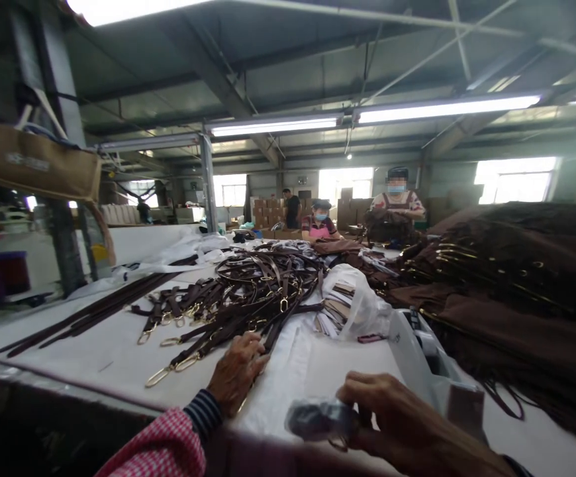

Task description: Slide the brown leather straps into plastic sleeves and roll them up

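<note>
Brown straps (268, 271) with gold clasps are lying tangled in the middle of the white desk (114, 361), a larger mound of brown fabric (496, 311) sprawling to their right. Beside it a white bin (404, 351) is holding dark and pale items, too unclear to name. A clear plastic bag (365, 308) is lying near, brown and pale strips (336, 310) fanning out of it. The left hand (238, 374) is resting at the nearest straps; I cannot tell whether its fingers are gripping. The right hand's (392, 411) fingers are clamping a blurred dark packet (315, 419).
</note>
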Demonstrator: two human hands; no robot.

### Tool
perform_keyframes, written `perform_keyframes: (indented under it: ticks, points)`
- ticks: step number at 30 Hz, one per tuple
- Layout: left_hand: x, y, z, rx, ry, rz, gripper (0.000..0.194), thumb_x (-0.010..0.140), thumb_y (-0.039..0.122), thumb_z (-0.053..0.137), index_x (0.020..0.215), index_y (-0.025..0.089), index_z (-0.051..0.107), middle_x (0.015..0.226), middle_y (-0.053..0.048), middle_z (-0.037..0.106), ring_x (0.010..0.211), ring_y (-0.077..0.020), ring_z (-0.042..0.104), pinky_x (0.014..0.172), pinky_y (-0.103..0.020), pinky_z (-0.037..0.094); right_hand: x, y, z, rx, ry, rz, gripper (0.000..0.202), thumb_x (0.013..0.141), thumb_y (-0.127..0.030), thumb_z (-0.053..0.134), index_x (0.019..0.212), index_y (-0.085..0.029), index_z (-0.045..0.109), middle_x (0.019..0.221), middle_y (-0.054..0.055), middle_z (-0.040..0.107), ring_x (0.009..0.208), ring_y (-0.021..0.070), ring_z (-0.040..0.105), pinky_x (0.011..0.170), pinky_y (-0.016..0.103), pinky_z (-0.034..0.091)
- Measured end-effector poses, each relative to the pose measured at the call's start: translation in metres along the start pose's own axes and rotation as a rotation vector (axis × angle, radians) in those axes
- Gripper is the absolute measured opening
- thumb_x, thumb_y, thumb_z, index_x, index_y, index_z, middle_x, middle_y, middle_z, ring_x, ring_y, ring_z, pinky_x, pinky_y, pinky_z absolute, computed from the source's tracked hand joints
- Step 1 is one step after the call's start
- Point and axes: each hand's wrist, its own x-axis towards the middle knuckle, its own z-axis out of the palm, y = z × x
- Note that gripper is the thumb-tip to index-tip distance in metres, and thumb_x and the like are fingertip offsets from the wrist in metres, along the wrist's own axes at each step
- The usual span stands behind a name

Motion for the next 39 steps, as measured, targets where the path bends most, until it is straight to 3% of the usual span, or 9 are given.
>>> perform_keyframes:
  ticks: [5,7,9,12,15,20,26,32,39]
  points:
    - [-0.006,-0.004,0.006,-0.009,-0.075,-0.078,0.022,0.096,0.038,0.059,0.111,0.022,0.064,0.112,-0.008,0.066,0.110,-0.0286,0.056,0.096,-0.042,0.045,0.109,0.031,-0.021,0.482,-0.324,0.281,0.016,0.072,-0.018,0.080,0.064,-0.014,0.066,0.055,-0.002,0.063,0.049,0.0129,0.058,0.043,0.019,0.040]
    - [-0.006,-0.004,0.005,-0.024,-0.082,-0.096,0.024,0.096,0.036,0.060,0.113,0.021,0.064,0.113,-0.008,0.065,0.110,-0.0285,0.056,0.096,-0.042,0.044,0.170,0.058,-0.036,0.579,-0.025,0.330,0.019,0.066,-0.023,0.083,0.064,-0.012,0.068,0.053,0.001,0.063,0.044,0.0132,0.057,0.039,0.019,0.039]
    - [-0.006,-0.004,0.004,-0.044,-0.080,-0.115,0.022,0.096,0.033,0.059,0.114,0.021,0.065,0.114,-0.008,0.065,0.111,-0.0281,0.056,0.098,-0.042,0.043,0.224,0.084,-0.052,0.600,0.212,0.322,0.024,0.077,-0.034,0.078,0.085,-0.012,0.070,0.074,0.007,0.072,0.061,0.0150,0.066,0.048,0.019,0.048]
    - [-0.006,-0.006,0.004,-0.082,-0.074,-0.093,0.022,0.097,0.030,0.058,0.115,0.021,0.065,0.116,-0.008,0.066,0.114,-0.0281,0.055,0.100,-0.042,0.041,0.270,0.107,-0.058,0.630,0.396,0.299,0.046,0.087,-0.048,0.070,0.119,-0.015,0.064,0.111,0.014,0.072,0.081,0.0176,0.071,0.062,0.024,0.059]
    - [-0.006,-0.009,0.006,-0.115,-0.055,-0.084,0.023,0.096,0.027,0.059,0.118,0.021,0.064,0.118,-0.008,0.066,0.114,-0.0288,0.055,0.100,-0.043,0.042,0.268,0.113,-0.027,0.584,0.363,0.289,0.048,0.088,-0.051,0.069,0.121,-0.015,0.066,0.115,0.015,0.071,0.079,0.0195,0.072,0.057,0.026,0.058]
    - [-0.003,-0.014,0.008,-0.220,0.012,-0.064,0.017,0.092,0.016,0.053,0.105,0.021,0.062,0.110,-0.007,0.067,0.107,-0.0269,0.060,0.095,-0.040,0.046,0.216,0.118,0.054,0.343,0.153,0.304,0.017,0.085,-0.029,0.068,0.088,-0.014,0.076,0.082,0.008,0.075,0.072,0.0213,0.069,0.060,0.028,0.054]
    - [-0.002,-0.021,0.010,-0.297,0.122,-0.061,0.031,0.081,0.006,0.045,0.103,0.022,0.059,0.100,-0.005,0.066,0.093,-0.0228,0.065,0.082,-0.034,0.048,0.186,0.109,0.111,0.022,0.015,0.290,0.050,0.083,-0.004,0.056,0.128,-0.021,0.066,0.111,0.008,0.075,0.100,0.0223,0.070,0.089,0.031,0.049]
    - [-0.001,-0.022,0.012,-0.197,0.115,-0.066,0.020,0.085,0.011,0.046,0.093,0.022,0.060,0.099,-0.005,0.066,0.094,-0.0240,0.064,0.084,-0.038,0.048,0.196,0.092,0.130,-0.268,-0.062,0.297,0.036,0.096,-0.004,0.042,0.120,-0.018,0.066,0.102,0.013,0.073,0.091,0.0252,0.072,0.073,0.029,0.044]
    - [0.001,-0.024,0.012,-0.182,0.265,-0.087,0.026,0.101,0.043,0.050,0.105,0.022,0.065,0.104,-0.007,0.069,0.103,-0.0278,0.064,0.092,-0.045,0.050,0.175,0.068,0.106,-0.376,-0.077,0.164,0.022,0.104,-0.017,0.047,0.104,-0.021,0.068,0.094,0.009,0.072,0.079,0.0205,0.069,0.063,0.028,0.034]
